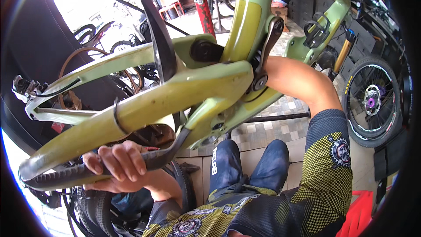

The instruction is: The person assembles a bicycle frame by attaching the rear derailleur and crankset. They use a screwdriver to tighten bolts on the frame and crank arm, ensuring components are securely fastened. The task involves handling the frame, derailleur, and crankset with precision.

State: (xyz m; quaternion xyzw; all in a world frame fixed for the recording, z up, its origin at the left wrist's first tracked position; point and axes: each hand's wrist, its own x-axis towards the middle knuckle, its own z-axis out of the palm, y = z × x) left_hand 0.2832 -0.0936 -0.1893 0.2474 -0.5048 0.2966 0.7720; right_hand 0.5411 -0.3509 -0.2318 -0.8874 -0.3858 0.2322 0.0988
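A green bicycle frame [197, 88] spans the view in front of me, its rear end toward the left. My left hand [119, 163] is closed round the chainstay [66, 176], which has a black ribbed protector. My right forearm [302, 79] reaches in behind the frame beside a dark rocker link [268, 46]. The fingers of that hand are hidden there, so what they touch cannot be made out. A black zip tie [116, 117] circles the stay above my left hand. A rear derailleur or similar metal fitting [27, 87] sits at the frame's far left end.
A wheel with a purple hub [372, 102] stands at the right, near a gold fork leg [343, 56]. Behind the frame rises a red post [201, 4]. Tyres [94, 208] lie at the lower left. A red object [357, 213] is at the lower right.
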